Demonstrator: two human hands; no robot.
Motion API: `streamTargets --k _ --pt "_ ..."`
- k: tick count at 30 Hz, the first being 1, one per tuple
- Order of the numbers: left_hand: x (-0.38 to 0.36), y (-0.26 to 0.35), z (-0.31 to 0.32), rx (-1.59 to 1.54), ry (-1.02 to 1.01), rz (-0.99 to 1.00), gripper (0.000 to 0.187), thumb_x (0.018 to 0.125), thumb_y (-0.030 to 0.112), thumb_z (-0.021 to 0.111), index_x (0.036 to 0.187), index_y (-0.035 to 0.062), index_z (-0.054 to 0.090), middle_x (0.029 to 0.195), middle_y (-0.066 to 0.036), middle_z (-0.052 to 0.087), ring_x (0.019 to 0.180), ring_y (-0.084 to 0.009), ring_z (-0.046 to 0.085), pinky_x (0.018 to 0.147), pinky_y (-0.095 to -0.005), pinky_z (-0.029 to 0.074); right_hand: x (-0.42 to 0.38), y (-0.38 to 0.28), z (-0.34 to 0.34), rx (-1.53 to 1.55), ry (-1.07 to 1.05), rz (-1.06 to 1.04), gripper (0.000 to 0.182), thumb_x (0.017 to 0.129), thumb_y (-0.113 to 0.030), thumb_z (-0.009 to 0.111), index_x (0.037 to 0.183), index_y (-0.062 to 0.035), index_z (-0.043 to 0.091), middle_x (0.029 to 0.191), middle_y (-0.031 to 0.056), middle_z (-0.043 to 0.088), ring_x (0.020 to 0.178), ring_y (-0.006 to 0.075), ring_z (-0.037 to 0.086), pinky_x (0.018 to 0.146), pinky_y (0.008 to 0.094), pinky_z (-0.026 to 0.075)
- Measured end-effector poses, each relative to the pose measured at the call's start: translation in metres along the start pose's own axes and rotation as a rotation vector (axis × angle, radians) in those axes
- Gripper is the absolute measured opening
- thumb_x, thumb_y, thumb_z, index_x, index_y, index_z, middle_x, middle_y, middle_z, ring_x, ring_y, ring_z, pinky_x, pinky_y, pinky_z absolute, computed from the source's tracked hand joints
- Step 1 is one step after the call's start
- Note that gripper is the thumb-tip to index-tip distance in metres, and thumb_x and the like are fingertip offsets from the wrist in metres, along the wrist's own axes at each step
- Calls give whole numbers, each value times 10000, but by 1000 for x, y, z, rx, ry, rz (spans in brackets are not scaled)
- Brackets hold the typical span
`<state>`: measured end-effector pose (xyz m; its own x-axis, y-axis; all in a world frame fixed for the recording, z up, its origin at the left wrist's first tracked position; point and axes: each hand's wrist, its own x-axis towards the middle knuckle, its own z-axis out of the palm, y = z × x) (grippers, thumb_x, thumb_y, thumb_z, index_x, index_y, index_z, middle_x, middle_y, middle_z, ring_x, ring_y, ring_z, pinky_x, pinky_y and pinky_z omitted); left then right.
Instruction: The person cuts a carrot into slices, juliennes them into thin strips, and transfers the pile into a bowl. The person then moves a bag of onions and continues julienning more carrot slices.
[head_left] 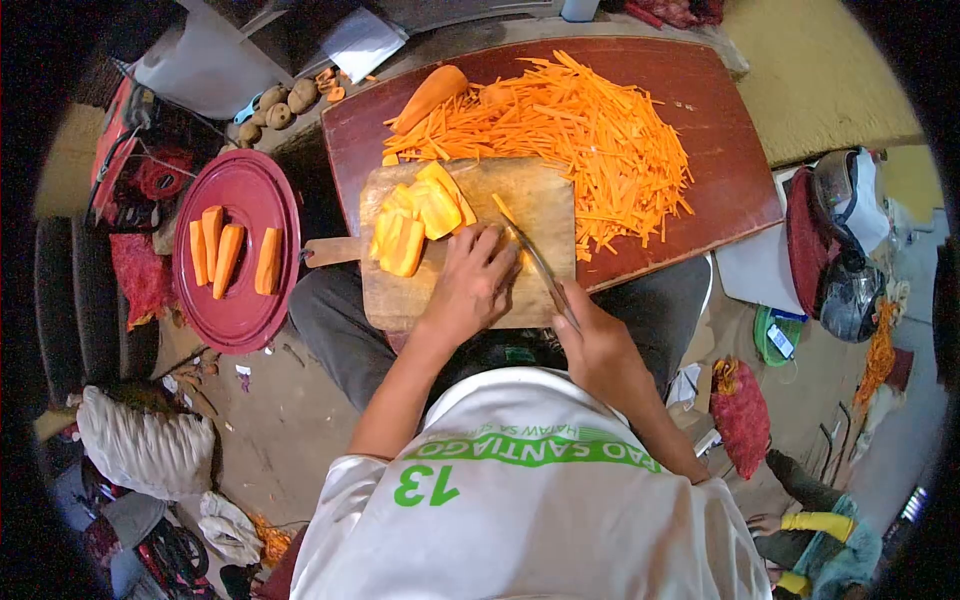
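My right hand grips a knife, its blade slanting over the wooden cutting board. Curled fingers of my left hand press down on the board just left of the blade. Whatever lies under those fingertips is hidden. A thin carrot strip sits by the knife's tip. Thick carrot slices are heaped at the board's left, close to my left hand. Behind the board spreads a large pile of carrot sticks, with a whole peeled carrot at its left end.
The board rests on a dark red table and partly over my lap. To the left, a red round lid or tray holds several peeled carrot pieces. Brown root vegetables lie beyond. Another person's hand shows at lower right.
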<state>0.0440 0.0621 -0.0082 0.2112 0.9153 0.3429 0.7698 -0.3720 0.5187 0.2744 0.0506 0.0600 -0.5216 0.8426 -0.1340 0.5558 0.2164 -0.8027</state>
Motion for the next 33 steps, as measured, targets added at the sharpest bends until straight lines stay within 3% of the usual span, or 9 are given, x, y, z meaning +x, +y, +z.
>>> streamTargets --k 3,9,11,14,17,20,23,26,33 --pt "-6 -5 6 3 2 14 487 780 57 793 1257 34 700 1282 -193 611 1218 -427 544 1042 -546 470 26 10 7 -52 136 -214 462 1062 -142 568 1484 6 454 1269 307 673 1097 498 689 890 561 570" --pt "-5 -4 4 -25 7 9 473 764 44 803 1226 25 705 1265 -173 617 1226 -426 550 1024 -545 481 11 -18 -18 41 -119 114 444 1062 -130 569 1468 13 461 1232 302 667 1097 498 685 910 534 572" --pt "-5 -5 8 -36 40 25 472 749 42 807 1210 19 710 1258 -176 619 1229 -426 552 1015 -542 486 2 -20 -11 -25 -93 62 434 1062 -126 566 1461 10 465 1226 301 666 1108 499 680 923 534 568" --pt "-1 1 3 -18 64 31 307 852 76 787 1139 -5 715 1185 -158 645 1185 -395 576 998 -503 495 13 -10 4 -35 -7 8 425 1059 -121 569 1453 4 471 1236 298 663 1118 488 680 925 536 567" --pt "-2 1 -1 -8 38 33 342 808 39 779 1141 -8 716 1204 -165 643 1197 -400 572 1012 -509 492 37 -7 5 -31 -13 -1 427 1057 -110 571 1457 -2 468 1252 297 657 1122 479 683 917 538 567" --pt "-8 -5 -2 -57 -16 1 592 659 -20 754 1248 17 710 1282 -196 627 1269 -450 548 1100 -549 476 24 -19 -9 -2 -39 29 436 1055 -97 569 1464 2 455 1256 303 654 1117 486 682 912 544 564" --pt "-13 -12 4 -88 2 -10 613 643 -26 753 1253 21 716 1265 -194 622 1270 -450 546 1105 -547 469 0 -27 -9 -42 -97 67 445 1052 -90 565 1470 0 444 1252 310 655 1118 497 677 925 551 557" --pt "-9 -9 2 -104 62 -27 448 685 -25 755 1132 -9 747 1200 -187 620 1206 -414 565 1042 -514 478 6 -25 2 -58 -34 16 448 1050 -97 571 1470 -3 446 1239 308 656 1126 490 678 910 544 568" --pt "-14 -17 4 -149 69 -30 554 631 -32 729 1182 23 746 1192 -167 624 1158 -414 561 1046 -490 460 16 -21 -8 -18 -98 52 460 1039 -103 595 1463 7 454 1250 303 645 1150 471 677 842 521 595"
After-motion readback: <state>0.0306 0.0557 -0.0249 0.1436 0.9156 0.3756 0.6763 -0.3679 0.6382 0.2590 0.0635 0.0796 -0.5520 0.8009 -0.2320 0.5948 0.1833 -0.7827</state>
